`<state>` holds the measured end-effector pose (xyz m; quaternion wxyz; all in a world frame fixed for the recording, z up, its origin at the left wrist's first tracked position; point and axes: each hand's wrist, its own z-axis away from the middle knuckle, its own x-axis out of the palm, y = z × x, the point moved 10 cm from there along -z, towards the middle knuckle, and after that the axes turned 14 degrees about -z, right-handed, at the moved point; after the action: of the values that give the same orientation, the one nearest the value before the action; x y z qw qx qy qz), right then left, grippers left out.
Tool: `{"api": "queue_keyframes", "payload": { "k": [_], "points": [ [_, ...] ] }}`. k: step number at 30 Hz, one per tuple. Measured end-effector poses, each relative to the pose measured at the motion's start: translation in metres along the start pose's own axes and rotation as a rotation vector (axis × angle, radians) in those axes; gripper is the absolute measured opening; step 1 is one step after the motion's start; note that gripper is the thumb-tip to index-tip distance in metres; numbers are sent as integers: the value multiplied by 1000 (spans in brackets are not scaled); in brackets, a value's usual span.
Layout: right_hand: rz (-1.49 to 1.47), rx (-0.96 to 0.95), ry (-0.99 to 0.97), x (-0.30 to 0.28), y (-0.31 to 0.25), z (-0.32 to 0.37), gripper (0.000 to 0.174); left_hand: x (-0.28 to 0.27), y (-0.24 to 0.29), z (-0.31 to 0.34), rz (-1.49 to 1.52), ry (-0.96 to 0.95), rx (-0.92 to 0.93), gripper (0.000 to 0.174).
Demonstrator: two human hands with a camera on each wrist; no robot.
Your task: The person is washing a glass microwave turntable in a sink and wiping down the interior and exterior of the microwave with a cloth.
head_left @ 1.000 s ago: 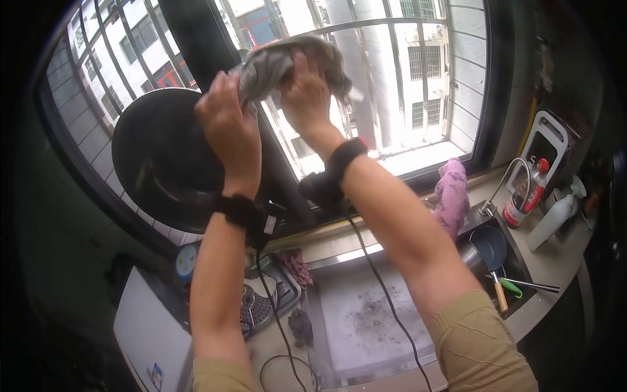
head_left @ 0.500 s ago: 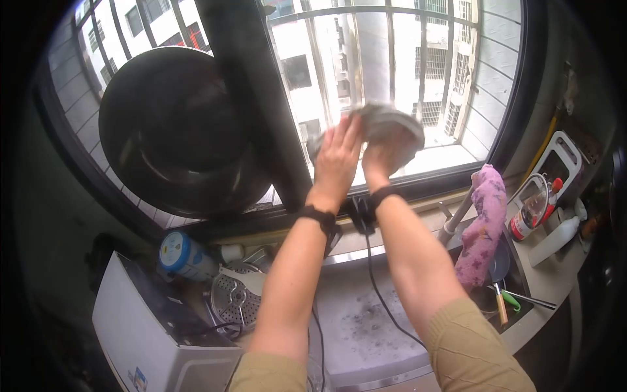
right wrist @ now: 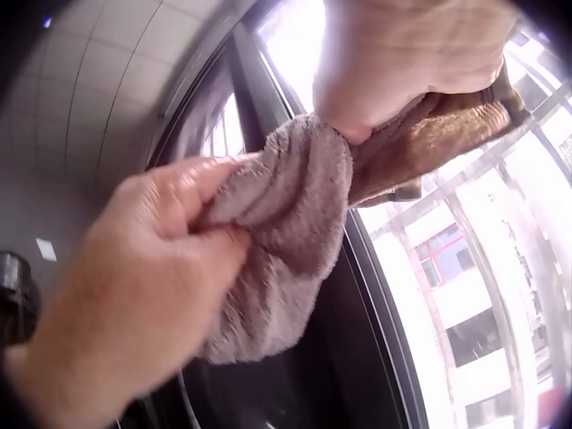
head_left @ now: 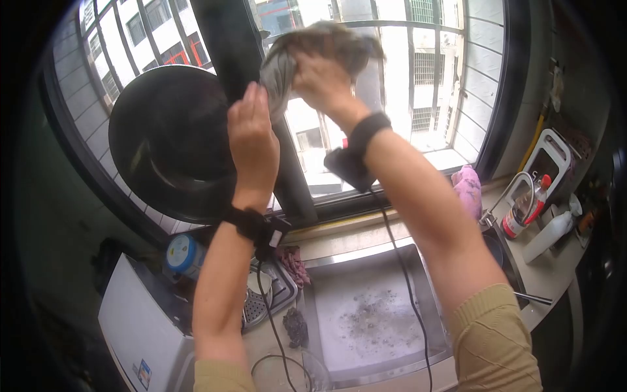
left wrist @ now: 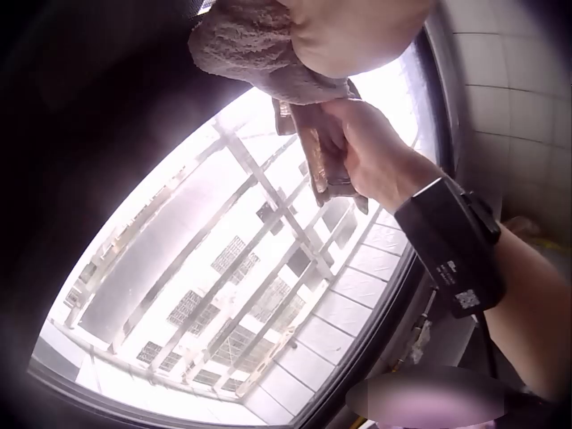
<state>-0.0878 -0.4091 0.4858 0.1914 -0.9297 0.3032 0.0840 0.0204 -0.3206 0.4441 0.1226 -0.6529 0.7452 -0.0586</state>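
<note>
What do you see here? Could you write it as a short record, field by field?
left hand: pinches the cloth between thumb and fingers
right hand: grips the cloth farther along
cloth state: bunched, raised before the barred window
dark round pan: left of both hands
sink: below, dark specks on pale bottom
beyond sink's right: red-capped bottle

- can't make out any actual words or numbers here tbh
- black wrist camera [left wrist: 451, 250]: QR code [left wrist: 466, 298] in one corner, plus tiny white print [left wrist: 447, 268], way too small to read
- red-capped bottle [head_left: 524, 212]: red-and-white label [head_left: 513, 228], lettering's just mush
- white appliance [head_left: 140, 323] bottom left: little blue-and-white sticker [head_left: 144, 374], also unreadable
</note>
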Motion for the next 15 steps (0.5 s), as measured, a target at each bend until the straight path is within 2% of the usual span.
{"api": "queue_keyframes", "payload": {
  "k": [1,2,3,5,6,8,9,10,11,13,15],
  "points": [
    [9,-28,15,-5,-2,-10,40,5,5,-11,-58,18,38,35],
    [189,-76,58,-8,-8,-9,41,8,13,-14,-116,36,75,33],
    [189,-76,52,1,0,0,41,15,20,-8,-115,33,70,33],
    [155,-153,299,4,17,43,38,50,44,21,-230,-108,104,31],
    [239,-108,310,11,28,68,38,53,55,41,-263,-116,116,31],
    [273,45,251,26,57,137,38,60,74,97,-167,-227,153,28],
    [194,163,92,39,76,178,39,67,84,137,-128,-321,236,25],
    [258,286,-51,60,101,227,42,71,94,175,-61,-409,301,21],
    [276,351,-115,68,105,269,43,78,98,214,-10,-485,319,17],
    [217,496,-223,81,110,326,43,85,93,259,92,-844,235,15],
    [55,677,-243,87,113,341,39,71,77,260,242,-932,31,20]
  ]
}}
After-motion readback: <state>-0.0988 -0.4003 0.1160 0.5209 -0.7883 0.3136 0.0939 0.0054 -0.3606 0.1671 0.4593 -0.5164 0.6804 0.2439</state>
